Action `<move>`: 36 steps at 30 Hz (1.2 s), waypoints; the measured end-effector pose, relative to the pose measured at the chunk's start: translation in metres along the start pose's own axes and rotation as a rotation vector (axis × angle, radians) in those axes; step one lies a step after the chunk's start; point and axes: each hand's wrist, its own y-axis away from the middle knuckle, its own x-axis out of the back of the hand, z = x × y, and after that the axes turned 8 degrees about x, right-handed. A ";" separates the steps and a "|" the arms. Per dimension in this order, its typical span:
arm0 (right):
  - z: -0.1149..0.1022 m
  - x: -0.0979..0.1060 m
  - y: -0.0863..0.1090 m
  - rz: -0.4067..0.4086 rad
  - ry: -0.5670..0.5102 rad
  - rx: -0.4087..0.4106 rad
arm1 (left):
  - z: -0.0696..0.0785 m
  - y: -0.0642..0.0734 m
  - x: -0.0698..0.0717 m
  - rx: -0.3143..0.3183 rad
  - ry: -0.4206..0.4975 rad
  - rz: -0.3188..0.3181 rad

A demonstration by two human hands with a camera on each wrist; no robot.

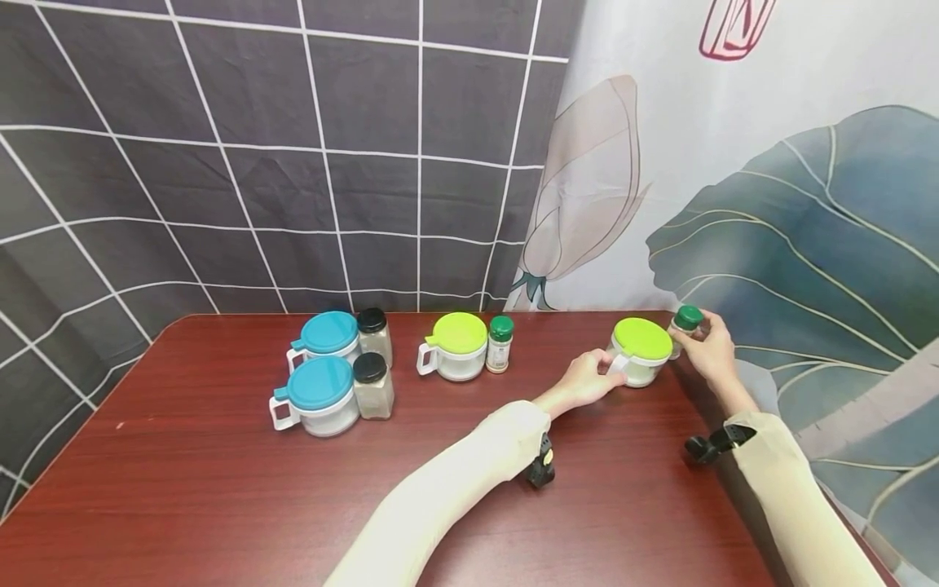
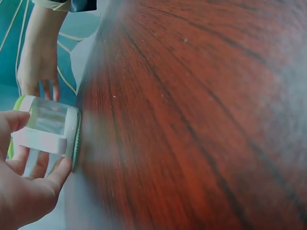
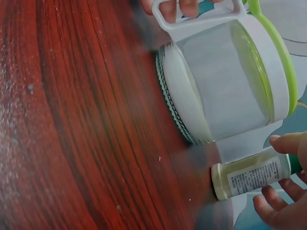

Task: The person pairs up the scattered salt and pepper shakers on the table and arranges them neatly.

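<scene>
My left hand point(image 1: 589, 379) grips the white handle of a seasoning jar with a lime-green lid point(image 1: 641, 341) at the table's right side. In the right wrist view that clear-walled jar point(image 3: 223, 81) has white contents at its base, and fingers pass through its handle. Just right of it, my right hand point(image 1: 711, 352) pinches a small spice bottle with a green cap point(image 1: 688, 318). A printed label shows on the spice bottle point(image 3: 254, 177) in the right wrist view. In the left wrist view, the left thumb and fingers surround the jar's handle point(image 2: 41, 140).
Another lime-lidded seasoning jar point(image 1: 456, 346) stands at the back middle beside a green-capped spice bottle point(image 1: 500, 344). Further left are two blue-lidded jars point(image 1: 320, 395), each next to a black-capped shaker point(image 1: 373, 387). Curtains hang behind the reddish-brown table point(image 1: 242, 505).
</scene>
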 end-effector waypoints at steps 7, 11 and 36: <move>0.004 0.001 0.003 -0.001 -0.048 -0.001 | -0.003 0.002 0.000 0.024 0.041 0.066; 0.004 0.002 0.006 0.004 -0.058 -0.007 | -0.003 0.004 -0.001 0.044 0.075 0.107; 0.007 0.005 0.018 0.059 -0.045 0.081 | 0.000 0.008 0.000 0.104 0.185 0.346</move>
